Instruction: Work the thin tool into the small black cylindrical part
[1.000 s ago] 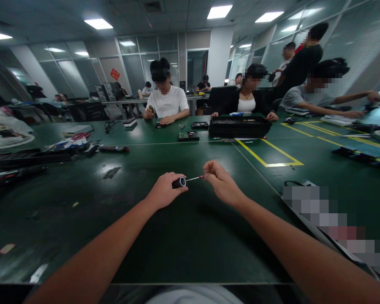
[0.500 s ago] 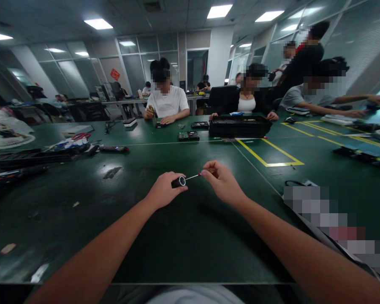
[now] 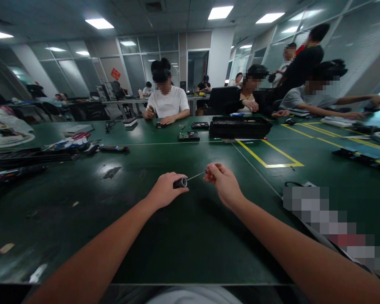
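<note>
My left hand (image 3: 168,188) is wrapped around a short black cylinder, which looks like a small flashlight (image 3: 180,183); its round silver-rimmed end faces me. From beside that end a thin metal rod (image 3: 195,175), like a screwdriver shaft, slants up to the right into the fingertips of my right hand (image 3: 222,179). Those fingers are closed in a pinch on the rod's right end and hide it. Whether the rod's left end touches the flashlight or passes behind it, I cannot tell. Both hands are held over the green table (image 3: 190,245).
Across the table stands a long black case (image 3: 240,128), with a green circuit board part (image 3: 188,136) left of it. At left lie a pen-like electric screwdriver (image 3: 114,148) and cables (image 3: 79,137). A pixelated packet (image 3: 329,228) lies at right. Several people sit opposite.
My right fingers have shifted slightly right and curled in, with more of the rod showing and its red end hidden. A person opposite has taken their hands off the black case.
</note>
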Tool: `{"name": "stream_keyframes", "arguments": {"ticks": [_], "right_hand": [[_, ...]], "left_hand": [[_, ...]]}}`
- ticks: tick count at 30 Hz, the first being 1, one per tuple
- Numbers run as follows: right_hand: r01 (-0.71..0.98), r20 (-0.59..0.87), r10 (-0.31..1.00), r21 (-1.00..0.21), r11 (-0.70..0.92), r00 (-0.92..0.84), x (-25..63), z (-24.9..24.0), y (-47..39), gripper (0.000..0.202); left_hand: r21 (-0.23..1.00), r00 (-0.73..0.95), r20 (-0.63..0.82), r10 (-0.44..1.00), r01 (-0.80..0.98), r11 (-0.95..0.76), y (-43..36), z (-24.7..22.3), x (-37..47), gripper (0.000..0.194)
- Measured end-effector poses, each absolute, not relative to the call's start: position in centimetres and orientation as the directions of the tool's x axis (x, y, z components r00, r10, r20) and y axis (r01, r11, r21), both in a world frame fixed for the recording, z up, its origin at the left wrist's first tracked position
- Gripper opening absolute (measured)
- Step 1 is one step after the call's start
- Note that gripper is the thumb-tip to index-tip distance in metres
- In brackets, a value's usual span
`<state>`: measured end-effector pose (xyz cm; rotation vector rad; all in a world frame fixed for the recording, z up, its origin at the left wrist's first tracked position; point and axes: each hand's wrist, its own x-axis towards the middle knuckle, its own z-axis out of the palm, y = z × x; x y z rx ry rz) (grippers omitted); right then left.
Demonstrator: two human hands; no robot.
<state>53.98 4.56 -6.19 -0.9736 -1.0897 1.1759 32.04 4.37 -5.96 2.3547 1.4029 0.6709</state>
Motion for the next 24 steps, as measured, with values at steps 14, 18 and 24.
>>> {"name": "stream_keyframes", "arguments": {"ticks": [14, 18, 24], "right_hand": [[0.279, 0.229, 0.973, -0.935, 0.221, -0.004, 54.0, -4.2, 3.1, 0.035], [0.410, 0.289, 0.955, -0.864, 0.292, -0.072, 54.4, -4.3, 3.2, 0.028], [0.421, 0.274, 0.945, -0.847, 0.325, -0.179, 54.6, -4.8, 3.6, 0.029]], "left_hand": [[0.488, 0.394, 0.290, 0.872, 0.724, -0.489, 4.3, -6.0, 32.2, 0.038], [0.470, 0.389, 0.293, 0.874, 0.737, -0.486, 4.3, -6.0, 31.9, 0.039], [0.469, 0.375, 0.264, 0.888, 0.755, -0.458, 4.4, -5.9, 31.7, 0.040]]}}
